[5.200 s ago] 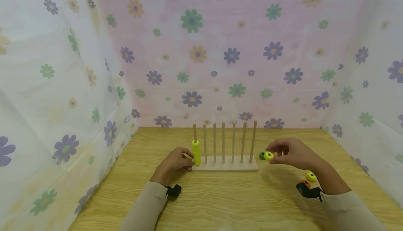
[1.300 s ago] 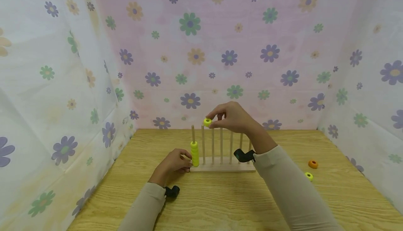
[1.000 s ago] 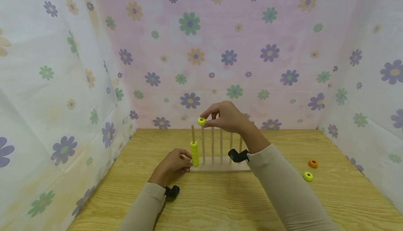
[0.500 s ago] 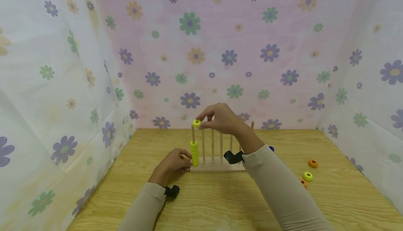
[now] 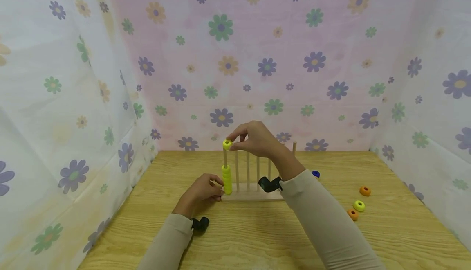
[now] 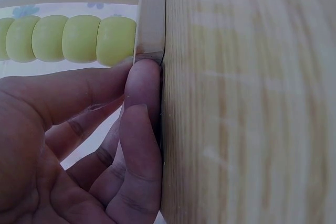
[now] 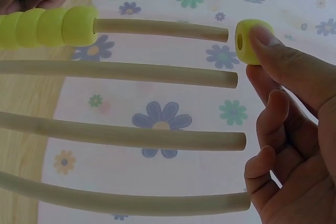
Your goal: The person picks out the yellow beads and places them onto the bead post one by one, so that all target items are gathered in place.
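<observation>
Right hand [image 5: 257, 139] pinches a smooth yellow ring [image 5: 227, 143] just above the leftmost round wooden peg [image 5: 225, 157]; four yellow rings [image 5: 227, 178] sit stacked there; left hand [image 5: 200, 192] presses straight fingers on the flat wooden base [image 5: 254, 196] on the woodgrain surface [image 5: 257, 237]

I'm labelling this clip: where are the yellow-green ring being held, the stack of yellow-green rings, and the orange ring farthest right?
held yellow-green ring [image 7: 254, 41], right wrist view, its side face.
stack of yellow-green rings [image 5: 227, 179], head view, mid-stack.
orange ring farthest right [image 5: 365, 190], head view, its top.
</observation>
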`<state>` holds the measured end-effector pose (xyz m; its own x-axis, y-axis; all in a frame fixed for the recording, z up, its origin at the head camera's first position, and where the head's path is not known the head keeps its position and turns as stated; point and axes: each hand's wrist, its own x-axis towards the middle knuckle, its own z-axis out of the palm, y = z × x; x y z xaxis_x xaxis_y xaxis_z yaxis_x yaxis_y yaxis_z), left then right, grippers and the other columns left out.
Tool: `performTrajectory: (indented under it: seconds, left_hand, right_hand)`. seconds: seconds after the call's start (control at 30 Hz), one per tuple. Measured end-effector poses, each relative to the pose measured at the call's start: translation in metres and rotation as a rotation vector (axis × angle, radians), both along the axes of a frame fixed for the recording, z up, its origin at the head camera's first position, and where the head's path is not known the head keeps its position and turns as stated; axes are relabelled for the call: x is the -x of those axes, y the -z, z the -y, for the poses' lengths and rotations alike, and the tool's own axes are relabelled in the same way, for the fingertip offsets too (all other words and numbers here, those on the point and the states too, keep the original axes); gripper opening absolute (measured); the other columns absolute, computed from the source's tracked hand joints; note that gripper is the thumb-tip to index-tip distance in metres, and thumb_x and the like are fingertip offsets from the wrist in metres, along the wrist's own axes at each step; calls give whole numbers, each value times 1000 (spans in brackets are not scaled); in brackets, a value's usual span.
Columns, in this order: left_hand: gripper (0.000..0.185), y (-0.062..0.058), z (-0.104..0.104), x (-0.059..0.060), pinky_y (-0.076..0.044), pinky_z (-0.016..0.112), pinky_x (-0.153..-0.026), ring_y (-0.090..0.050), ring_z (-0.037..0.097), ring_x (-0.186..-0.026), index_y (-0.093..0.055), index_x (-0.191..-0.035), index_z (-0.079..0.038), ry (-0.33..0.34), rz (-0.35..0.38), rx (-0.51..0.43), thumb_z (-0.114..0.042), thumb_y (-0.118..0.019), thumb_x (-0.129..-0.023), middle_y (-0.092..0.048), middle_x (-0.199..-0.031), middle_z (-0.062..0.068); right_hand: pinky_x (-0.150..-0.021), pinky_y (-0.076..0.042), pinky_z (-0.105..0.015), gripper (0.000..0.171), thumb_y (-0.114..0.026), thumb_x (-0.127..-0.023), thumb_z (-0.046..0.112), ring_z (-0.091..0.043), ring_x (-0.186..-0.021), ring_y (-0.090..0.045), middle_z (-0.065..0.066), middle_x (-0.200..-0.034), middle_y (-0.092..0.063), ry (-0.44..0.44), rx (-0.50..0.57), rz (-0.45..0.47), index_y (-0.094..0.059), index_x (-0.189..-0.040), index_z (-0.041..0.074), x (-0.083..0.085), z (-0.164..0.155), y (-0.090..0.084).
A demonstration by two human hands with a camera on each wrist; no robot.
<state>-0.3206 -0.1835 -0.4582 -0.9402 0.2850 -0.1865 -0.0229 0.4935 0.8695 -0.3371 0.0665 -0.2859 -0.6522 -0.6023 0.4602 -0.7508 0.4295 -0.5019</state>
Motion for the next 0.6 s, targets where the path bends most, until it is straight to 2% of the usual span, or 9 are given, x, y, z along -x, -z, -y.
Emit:
performTrajectory:
  seconds: [0.6]
  left_hand:
    - [25,0,0,1,-64,37,-68,-74,19,-70,-69,-115,-4,-6,-7,-5,-10,-77,-93,-76,-89,12]
  right_hand:
    - [-60,-55,-32,14,-84,-90,25,-10,-80,-65,9,-104,-77,19,-21,23,-84,-104,25,2,7,0]
